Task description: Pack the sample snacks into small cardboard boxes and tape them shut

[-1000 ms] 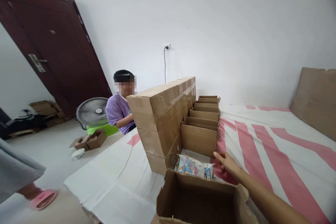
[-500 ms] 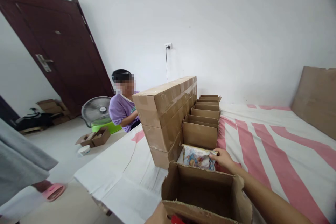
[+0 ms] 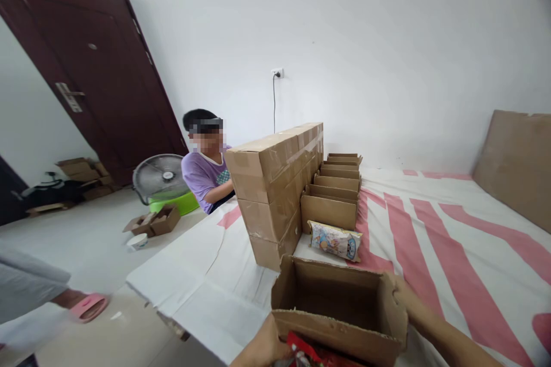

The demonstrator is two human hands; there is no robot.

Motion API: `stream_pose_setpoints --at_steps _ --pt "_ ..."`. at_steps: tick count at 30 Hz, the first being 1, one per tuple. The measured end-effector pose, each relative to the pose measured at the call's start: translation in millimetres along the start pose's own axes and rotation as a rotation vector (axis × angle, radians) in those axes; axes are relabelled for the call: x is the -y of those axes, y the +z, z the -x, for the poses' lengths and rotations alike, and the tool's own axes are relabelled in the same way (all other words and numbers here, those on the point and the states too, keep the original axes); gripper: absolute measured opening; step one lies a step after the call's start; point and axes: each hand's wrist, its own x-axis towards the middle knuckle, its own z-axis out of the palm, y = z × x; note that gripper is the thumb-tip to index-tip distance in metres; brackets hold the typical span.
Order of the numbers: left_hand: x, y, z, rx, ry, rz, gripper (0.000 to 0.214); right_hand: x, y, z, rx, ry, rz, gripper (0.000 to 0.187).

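Observation:
In the head view, an open cardboard box (image 3: 336, 330) stands low in front of me, its inside dark and bare where it shows. My left hand (image 3: 270, 344) grips its near left corner, beside a shiny red packet (image 3: 307, 351) that is partly cut off by the frame. Along the box's right wall lies my right hand (image 3: 399, 292), touching near the far corner; its fingers are hidden. Just beyond the box, a white printed snack bag (image 3: 336, 241) rests on the cloth, touched by neither hand.
Taped cartons (image 3: 275, 195) form a stacked wall on the left. A row of open boxes (image 3: 329, 212) runs beside it over the striped cloth (image 3: 422, 241). Behind the cartons sits a person in a purple shirt (image 3: 200, 178), near a fan (image 3: 161, 178). A pink slipper (image 3: 89, 307) shows at left.
My right hand has let go of the snack bag and come back to the box's right side. The bag now lies turned on the cloth. My left hand stays at the box.

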Motion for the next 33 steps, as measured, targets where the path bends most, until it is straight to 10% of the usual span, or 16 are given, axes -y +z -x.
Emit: stream_pose_setpoints --at_steps 7,22,33 --pt "0.7 4.5 -3.7 -0.035 0.046 0.155 0.050 -17.6 10.1 63.0 0.274 0.213 -0.151 0.034" --pt "10.2 1.9 -75.9 -0.727 -0.158 -0.263 0.047 -15.2 39.3 31.6 -0.059 0.223 -0.477 0.074" --pt "-6.9 29.0 -9.5 -0.331 -0.150 -0.635 0.046 -53.8 37.0 97.4 0.192 0.269 -0.224 0.077"
